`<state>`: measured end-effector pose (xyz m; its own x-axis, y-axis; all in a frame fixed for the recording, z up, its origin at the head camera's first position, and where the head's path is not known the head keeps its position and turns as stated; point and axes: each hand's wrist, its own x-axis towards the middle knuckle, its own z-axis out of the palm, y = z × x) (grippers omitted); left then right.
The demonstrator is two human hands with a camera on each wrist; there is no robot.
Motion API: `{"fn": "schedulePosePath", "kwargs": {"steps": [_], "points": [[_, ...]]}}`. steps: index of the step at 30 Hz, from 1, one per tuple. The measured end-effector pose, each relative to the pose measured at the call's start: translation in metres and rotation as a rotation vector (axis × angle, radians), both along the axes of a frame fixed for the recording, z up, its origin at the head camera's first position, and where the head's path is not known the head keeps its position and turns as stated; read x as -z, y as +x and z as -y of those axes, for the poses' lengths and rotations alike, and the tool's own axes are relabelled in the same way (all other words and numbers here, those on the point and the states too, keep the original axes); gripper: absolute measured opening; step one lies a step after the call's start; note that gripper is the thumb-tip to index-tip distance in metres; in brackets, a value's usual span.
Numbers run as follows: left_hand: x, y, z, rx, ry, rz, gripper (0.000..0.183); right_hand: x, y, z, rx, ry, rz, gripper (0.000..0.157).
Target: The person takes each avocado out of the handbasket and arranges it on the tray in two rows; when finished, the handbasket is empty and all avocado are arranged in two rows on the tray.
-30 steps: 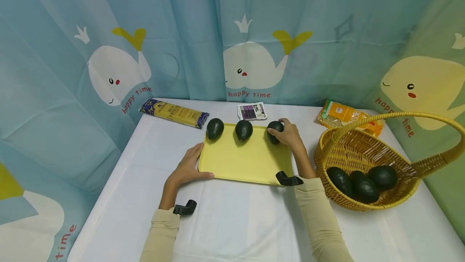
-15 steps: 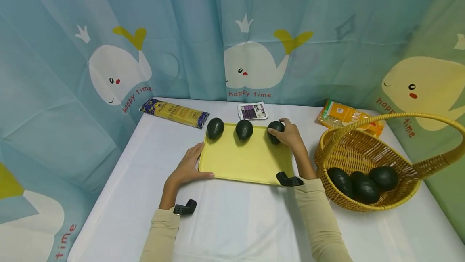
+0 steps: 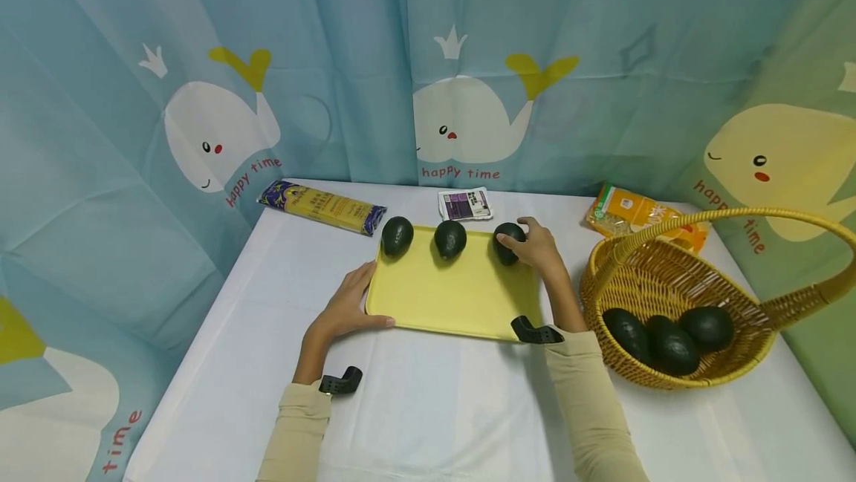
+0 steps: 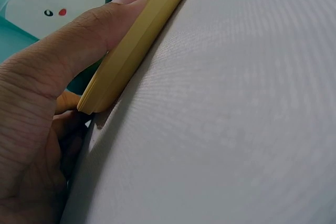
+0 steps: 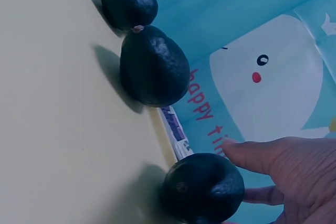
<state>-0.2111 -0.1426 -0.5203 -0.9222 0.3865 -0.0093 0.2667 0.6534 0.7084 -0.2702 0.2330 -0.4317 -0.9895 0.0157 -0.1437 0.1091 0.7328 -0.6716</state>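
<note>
A yellow tray (image 3: 448,292) lies on the table, with three dark green avocados along its far edge: a left avocado (image 3: 397,237), a middle avocado (image 3: 450,240) and a right avocado (image 3: 506,252). My left hand (image 3: 348,307) holds the tray's near left corner, thumb (image 4: 100,32) along the front rim and fingers at the left side. Around the right avocado, my right hand (image 3: 540,250) has its thumb and fingers. In the right wrist view the thumb (image 5: 252,153) is by that avocado's (image 5: 202,190) edge, and a finger touches its side.
To the right stands a wicker basket (image 3: 675,263) with a tall handle, holding three avocados (image 3: 672,346). Behind the tray lie a yellow-and-blue packet (image 3: 321,207), a small white-and-purple packet (image 3: 466,204) and an orange packet (image 3: 625,211). A whale-print curtain (image 3: 361,81) hangs behind the table.
My right hand and the right avocado have shifted very slightly to the right, and the thumb covers a little less of the avocado. The left hand and the tray look unchanged.
</note>
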Motion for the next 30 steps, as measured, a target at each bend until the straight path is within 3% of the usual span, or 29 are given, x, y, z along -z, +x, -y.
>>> {"fn": "schedulePosePath", "kwargs": {"steps": [11, 21, 30], "points": [[0.002, 0.0, -0.001, -0.002, -0.01, 0.0, 0.124, -0.012, 0.013, -0.005, -0.009, -0.019, -0.069, 0.066], [0.001, 0.002, 0.001, 0.004, 0.005, -0.012, 0.123, -0.021, 0.027, -0.002, -0.064, -0.047, -0.114, 0.06], [0.0, 0.0, 0.001, 0.004, -0.001, -0.02, 0.123, -0.04, 0.043, -0.006, -0.136, -0.119, -0.111, 0.058]]}}
